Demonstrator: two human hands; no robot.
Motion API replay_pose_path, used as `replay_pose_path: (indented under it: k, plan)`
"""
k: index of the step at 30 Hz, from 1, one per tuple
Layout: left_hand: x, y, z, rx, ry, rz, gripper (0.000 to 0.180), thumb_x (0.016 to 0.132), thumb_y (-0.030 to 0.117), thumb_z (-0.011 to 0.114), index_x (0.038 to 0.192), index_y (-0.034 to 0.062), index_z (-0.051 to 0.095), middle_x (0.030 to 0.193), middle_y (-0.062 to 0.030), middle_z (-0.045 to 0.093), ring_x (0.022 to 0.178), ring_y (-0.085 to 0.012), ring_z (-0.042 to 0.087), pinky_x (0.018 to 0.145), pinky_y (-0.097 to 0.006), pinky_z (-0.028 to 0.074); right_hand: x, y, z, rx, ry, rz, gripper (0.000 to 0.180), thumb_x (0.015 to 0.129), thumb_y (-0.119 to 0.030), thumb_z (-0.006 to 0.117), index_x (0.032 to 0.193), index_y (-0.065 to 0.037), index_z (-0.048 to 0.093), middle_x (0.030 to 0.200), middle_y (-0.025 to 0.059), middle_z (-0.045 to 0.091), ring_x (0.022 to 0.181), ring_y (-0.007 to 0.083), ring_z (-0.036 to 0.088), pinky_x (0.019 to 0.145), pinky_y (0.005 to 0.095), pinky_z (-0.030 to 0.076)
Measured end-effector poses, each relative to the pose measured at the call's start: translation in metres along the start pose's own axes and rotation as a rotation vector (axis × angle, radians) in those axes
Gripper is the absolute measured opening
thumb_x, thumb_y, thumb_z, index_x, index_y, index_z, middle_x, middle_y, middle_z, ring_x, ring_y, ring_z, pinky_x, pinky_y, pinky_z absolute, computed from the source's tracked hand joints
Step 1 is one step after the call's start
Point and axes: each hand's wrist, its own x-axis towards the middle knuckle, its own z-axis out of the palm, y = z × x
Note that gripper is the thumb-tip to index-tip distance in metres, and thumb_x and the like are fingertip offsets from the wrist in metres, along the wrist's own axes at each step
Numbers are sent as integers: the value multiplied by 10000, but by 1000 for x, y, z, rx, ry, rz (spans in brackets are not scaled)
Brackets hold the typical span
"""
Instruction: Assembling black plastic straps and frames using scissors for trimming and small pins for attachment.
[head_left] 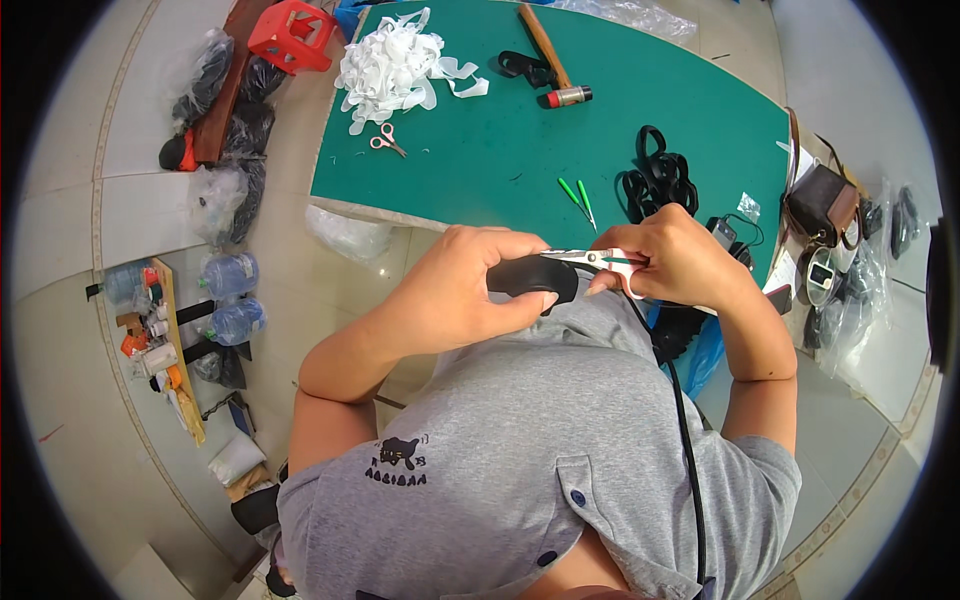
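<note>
My left hand (450, 285) is closed around a smooth, black, curved piece (520, 277), its thumb on the near side; I cannot make out what kind of part it is. In my right hand (680, 255) is a pair of scissors (612, 264) with pale pink-white handles, fingers wrapped round the loops. The scissor blades lie along the upper edge of the black piece, close to my left fingertips. Both hands are held in front of my body, just off the near edge of the green table (470, 190).
On the table lie a heap of white cut strips (390, 70), small pink scissors (385, 140), a wooden-handled mallet (548, 55), green-handled snips (578, 203) and black loops (660, 180). A brown bag (825, 205) is at the right. A red stool (292, 35) and water jugs (235, 298) stand left.
</note>
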Motion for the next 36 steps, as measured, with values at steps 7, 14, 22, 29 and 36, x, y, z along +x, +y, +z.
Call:
replay_pose_path:
  k: [7, 14, 22, 29, 36]
  plan:
    - [-1, 2, -3, 33, -40, -34, 148, 750, 99, 669, 829, -17, 622, 666, -60, 598, 616, -104, 546, 575, -272, 426, 0, 0, -2, -47, -19, -15, 244, 662, -119, 774, 866, -33, 671, 507, 93, 523, 448, 240, 543, 429, 311, 382]
    - [-1, 0, -5, 42, -44, -31, 150, 750, 101, 671, 830, -18, 625, 669, -56, 602, 611, -102, 546, 568, -270, 427, -1, -1, -3, -61, 15, -13, 255, 646, -96, 778, 870, -31, 674, 513, 104, 520, 442, 242, 528, 430, 312, 381]
    - [-2, -2, -2, -22, -15, -37, 157, 747, 90, 669, 864, -10, 638, 696, -53, 626, 641, -100, 571, 607, -258, 455, -1, -5, -5, -53, 49, 34, 271, 681, -159, 810, 878, -22, 685, 483, 83, 448, 413, 201, 442, 423, 289, 330]
    - [5, -6, -2, 31, -67, -99, 177, 740, 89, 668, 887, -6, 644, 726, -70, 634, 673, -105, 585, 630, -261, 463, 18, -21, 13, 254, 220, 89, 237, 714, -121, 792, 898, -32, 674, 499, 17, 423, 437, 72, 417, 433, 237, 308]
    - [8, -25, -1, 47, 40, 58, 223, 730, 109, 680, 924, 2, 665, 772, -109, 664, 696, -159, 619, 663, -287, 477, 36, -18, 26, 136, 287, -108, 117, 751, -62, 721, 782, -21, 616, 526, 43, 469, 435, 104, 439, 434, 245, 328]
